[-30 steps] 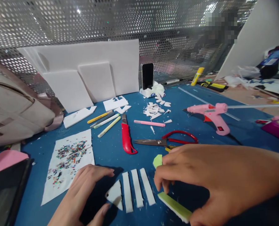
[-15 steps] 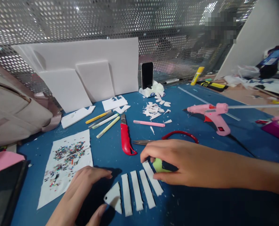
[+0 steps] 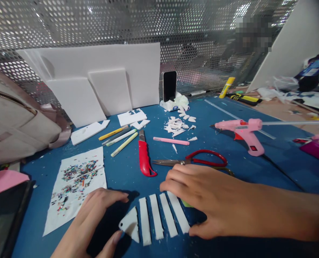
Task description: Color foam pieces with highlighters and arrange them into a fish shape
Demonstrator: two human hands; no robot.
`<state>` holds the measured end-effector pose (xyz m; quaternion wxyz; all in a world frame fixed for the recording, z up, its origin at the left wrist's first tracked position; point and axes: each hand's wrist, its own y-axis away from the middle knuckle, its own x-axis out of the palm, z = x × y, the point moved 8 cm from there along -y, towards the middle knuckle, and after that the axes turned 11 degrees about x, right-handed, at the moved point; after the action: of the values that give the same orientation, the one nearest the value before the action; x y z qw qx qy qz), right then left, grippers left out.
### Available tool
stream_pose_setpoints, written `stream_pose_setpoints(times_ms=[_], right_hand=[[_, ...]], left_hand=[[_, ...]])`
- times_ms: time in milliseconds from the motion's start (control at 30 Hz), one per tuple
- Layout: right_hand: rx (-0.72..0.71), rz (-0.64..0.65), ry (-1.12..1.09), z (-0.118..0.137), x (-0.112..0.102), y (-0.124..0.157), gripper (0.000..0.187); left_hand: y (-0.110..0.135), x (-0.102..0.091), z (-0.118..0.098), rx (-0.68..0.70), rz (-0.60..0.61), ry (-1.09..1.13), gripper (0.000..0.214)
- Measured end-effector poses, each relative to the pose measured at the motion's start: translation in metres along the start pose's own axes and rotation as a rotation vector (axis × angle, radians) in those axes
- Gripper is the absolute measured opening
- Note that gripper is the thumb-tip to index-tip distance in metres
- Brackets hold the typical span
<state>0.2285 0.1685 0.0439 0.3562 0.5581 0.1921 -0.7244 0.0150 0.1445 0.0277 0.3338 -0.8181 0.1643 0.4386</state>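
Observation:
Several white foam strips (image 3: 156, 216) lie side by side on the blue table, slightly fanned. To their left is a white triangular foam piece (image 3: 130, 224) with a black dot, like a fish head. My left hand (image 3: 95, 211) is open around that piece, thumb and fingers apart, holding nothing. My right hand (image 3: 202, 200) spans the rightmost foam strip (image 3: 179, 213) lengthwise, fingers at its far end and thumb at its near end. Under my right palm a light green piece (image 3: 186, 204) shows, mostly hidden. Red-handled scissors (image 3: 172, 162) lie just beyond my right hand.
A red craft knife (image 3: 144, 157) and several markers (image 3: 124, 144) lie ahead. A pink glue gun (image 3: 242, 129) stands at right. Colourful bits cover a white sheet (image 3: 100, 157) at left. Foam scraps (image 3: 175, 125), a propped phone (image 3: 169, 86) and white boards (image 3: 143, 75) are farther back.
My right hand has come nearer and turned, its thumb moving down to the strip's near end. The rightmost strip has shifted toward me, closer to its neighbour. My left hand stays put.

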Motion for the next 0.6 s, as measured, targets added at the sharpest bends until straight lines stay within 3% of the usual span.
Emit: stream_pose_setpoints(times_ms=[200,467,600], right_hand=[[0.071,0.01,0.029,-0.012,-0.019,0.005,0.078],[0.085,0.103,0.091,-0.021,-0.017,0.0,0.036],[0.094,0.09,0.054,-0.02,-0.02,-0.001,0.031]], left_hand=[[-0.003,-0.005,0.0,0.016,-0.001,-0.041,0.036],[-0.009,-0.01,-0.004,0.046,-0.034,-0.041,0.036],[-0.011,-0.011,-0.006,0.044,-0.044,-0.046,0.034]])
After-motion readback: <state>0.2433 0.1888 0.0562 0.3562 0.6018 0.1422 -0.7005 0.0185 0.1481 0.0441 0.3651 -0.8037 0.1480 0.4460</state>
